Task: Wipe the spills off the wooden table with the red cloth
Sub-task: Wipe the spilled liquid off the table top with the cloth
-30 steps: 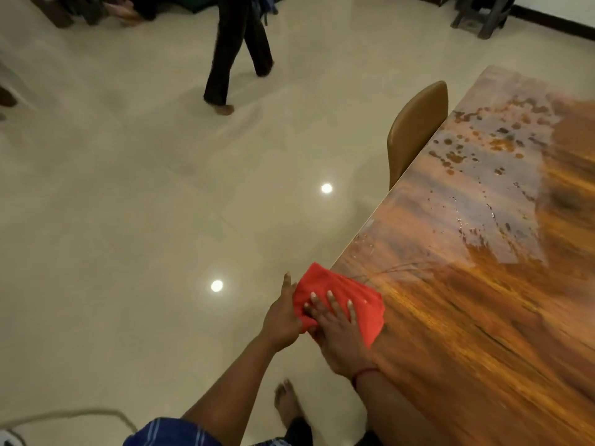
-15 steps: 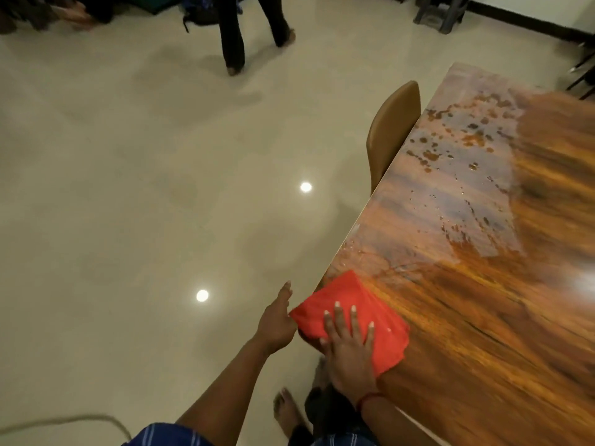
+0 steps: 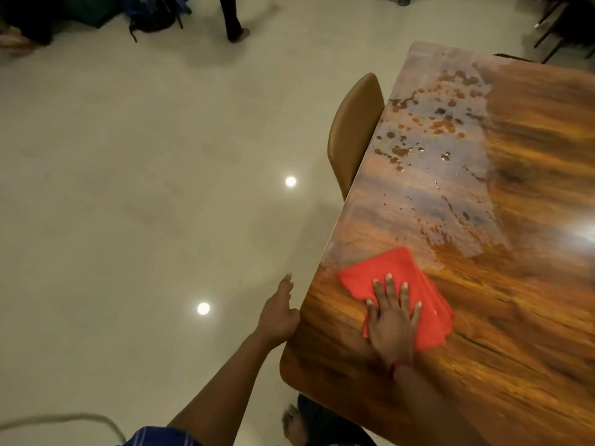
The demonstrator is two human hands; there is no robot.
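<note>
The folded red cloth [image 3: 399,284] lies flat on the glossy wooden table [image 3: 515,317] near its left edge. My right hand [image 3: 392,320] presses down on the cloth with straight, spread fingers. My left hand [image 3: 279,313] sits at the table's left edge, just off the top, with relaxed fingers and nothing in it. Brown spill drops and splashes [image 3: 428,130] cover the far left part of the table, and a wet streak [image 3: 450,214] runs from them down toward the cloth.
A tan chair [image 3: 351,133] is tucked against the table's left side. Pale shiny floor [image 3: 145,188] spreads to the left. A person's legs [image 3: 233,17] and bags [image 3: 151,11] are at the far end of the room. My bare foot [image 3: 291,426] shows below the table corner.
My right hand has slid the cloth from the table's left edge further onto the top, to the right. My left hand let go of the cloth and stays by the edge.
</note>
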